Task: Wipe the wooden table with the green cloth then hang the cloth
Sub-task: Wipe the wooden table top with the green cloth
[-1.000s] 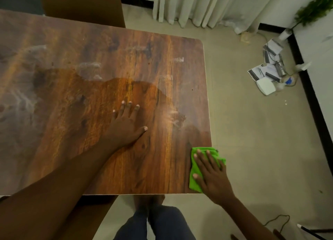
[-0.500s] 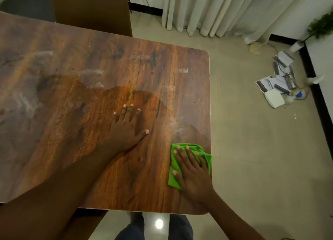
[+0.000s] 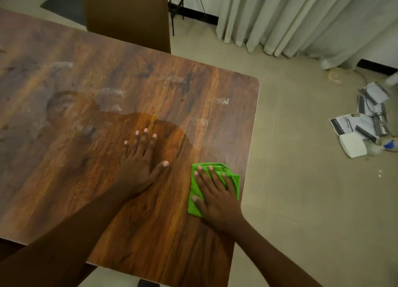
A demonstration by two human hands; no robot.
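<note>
The wooden table (image 3: 90, 97) fills the left and middle of the head view, with pale smears on its far part. A folded green cloth (image 3: 233, 180) lies flat near the table's right edge. My right hand (image 3: 215, 195) presses down on the cloth, fingers spread, covering most of it. My left hand (image 3: 141, 166) rests flat on the bare wood just left of the cloth, fingers apart, holding nothing.
A brown chair (image 3: 126, 15) stands at the table's far side. White curtains (image 3: 301, 21) hang at the back. Papers, a white box (image 3: 353, 145) and small items lie on the floor at the right. Beige floor runs along the table's right edge.
My right hand has slid the cloth from the table's near right corner inward and farther up the surface. My left hand has stayed planted.
</note>
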